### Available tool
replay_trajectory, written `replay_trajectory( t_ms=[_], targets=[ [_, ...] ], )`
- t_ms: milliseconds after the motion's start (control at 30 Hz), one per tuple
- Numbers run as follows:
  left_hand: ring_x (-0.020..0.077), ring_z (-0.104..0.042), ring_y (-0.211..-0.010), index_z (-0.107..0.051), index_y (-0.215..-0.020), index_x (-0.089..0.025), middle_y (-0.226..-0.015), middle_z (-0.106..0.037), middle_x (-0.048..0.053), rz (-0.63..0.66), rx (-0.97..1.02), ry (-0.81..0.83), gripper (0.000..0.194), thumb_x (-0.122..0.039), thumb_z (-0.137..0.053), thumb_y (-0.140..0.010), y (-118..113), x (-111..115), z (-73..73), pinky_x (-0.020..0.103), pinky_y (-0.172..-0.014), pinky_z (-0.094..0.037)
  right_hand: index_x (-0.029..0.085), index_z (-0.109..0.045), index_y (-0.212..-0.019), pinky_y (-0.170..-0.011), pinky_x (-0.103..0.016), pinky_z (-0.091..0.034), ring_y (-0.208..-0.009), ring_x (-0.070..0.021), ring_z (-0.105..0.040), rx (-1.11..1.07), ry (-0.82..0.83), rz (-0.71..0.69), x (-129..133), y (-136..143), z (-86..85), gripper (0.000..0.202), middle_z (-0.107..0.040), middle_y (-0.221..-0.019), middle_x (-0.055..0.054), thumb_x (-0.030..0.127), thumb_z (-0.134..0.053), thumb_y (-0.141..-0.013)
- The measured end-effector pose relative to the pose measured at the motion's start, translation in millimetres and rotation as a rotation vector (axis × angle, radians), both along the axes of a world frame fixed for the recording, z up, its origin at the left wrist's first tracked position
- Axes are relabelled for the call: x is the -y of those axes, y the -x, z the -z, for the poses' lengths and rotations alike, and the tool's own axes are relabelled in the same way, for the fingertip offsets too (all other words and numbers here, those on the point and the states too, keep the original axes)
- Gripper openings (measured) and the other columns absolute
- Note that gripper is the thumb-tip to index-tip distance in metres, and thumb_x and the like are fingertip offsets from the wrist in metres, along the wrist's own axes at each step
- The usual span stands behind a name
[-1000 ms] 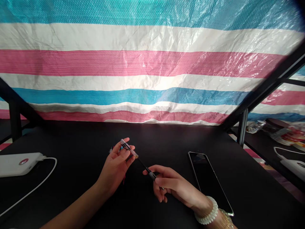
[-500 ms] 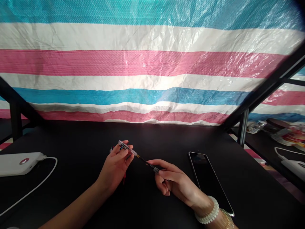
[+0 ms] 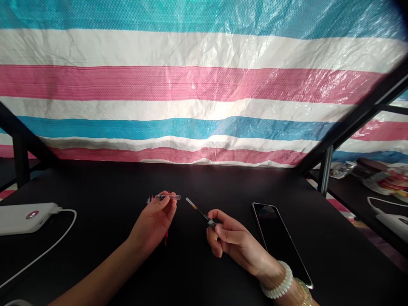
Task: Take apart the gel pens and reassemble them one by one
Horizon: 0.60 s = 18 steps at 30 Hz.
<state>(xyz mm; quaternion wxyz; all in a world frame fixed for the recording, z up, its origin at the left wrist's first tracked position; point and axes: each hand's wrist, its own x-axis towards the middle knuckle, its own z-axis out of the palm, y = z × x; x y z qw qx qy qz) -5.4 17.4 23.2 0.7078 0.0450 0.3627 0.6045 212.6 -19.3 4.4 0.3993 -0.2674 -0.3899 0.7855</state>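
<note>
Between the fingertips of my left hand (image 3: pixel 155 219) lies a clear pen barrel (image 3: pixel 174 197), its open end pointing right. My right hand (image 3: pixel 234 238) pinches a dark pen part with a grey section, from which a thin pen refill (image 3: pixel 195 205) sticks out up and left. A small gap separates the refill's tip from the barrel. Partly hidden behind my left hand, a red pen (image 3: pixel 166 237) and some other small items lie on the black table (image 3: pixel 105 187).
A phone (image 3: pixel 280 242) lies right of my right hand. At the left is a white power bank (image 3: pixel 27 219) with a white cable (image 3: pixel 60 243). Black frame bars and a striped sheet (image 3: pixel 191 85) stand behind; packets (image 3: pixel 385 182) sit at the far right.
The refill has come out of the clear barrel and is now apart from it. The barrel has turned from slanted to nearly level in my left hand.
</note>
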Motion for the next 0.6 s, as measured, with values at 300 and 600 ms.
replay_trajectory(
  t_ms=[300,600],
  targets=[
    [0.0096,-0.065,-0.071,-0.068,-0.081,-0.009,-0.088,-0.066,0.008,0.061,0.010,-0.030,0.023,-0.002,-0.049,-0.092,1,2,-1.4,0.017,-0.064,-0.059,0.017,-0.048,-0.103,-0.059,-0.026,-0.039,-0.057,-0.0122,-0.052,-0.032,0.020,0.038,0,1,-0.3,0.024,-0.059,-0.065,0.001,0.031,-0.064,-0.091],
    [0.0098,-0.062,-0.071,-0.069,-0.079,-0.011,-0.090,-0.065,0.006,0.143,0.022,-0.105,0.014,-0.004,-0.060,-0.087,0,4,9.6,0.017,-0.063,-0.057,0.016,-0.054,-0.100,-0.060,-0.025,-0.035,-0.058,-0.0101,-0.045,0.006,-0.011,0.161,-2,-1,0.5,0.021,-0.052,-0.062,0.003,0.033,-0.065,-0.092]
  ],
)
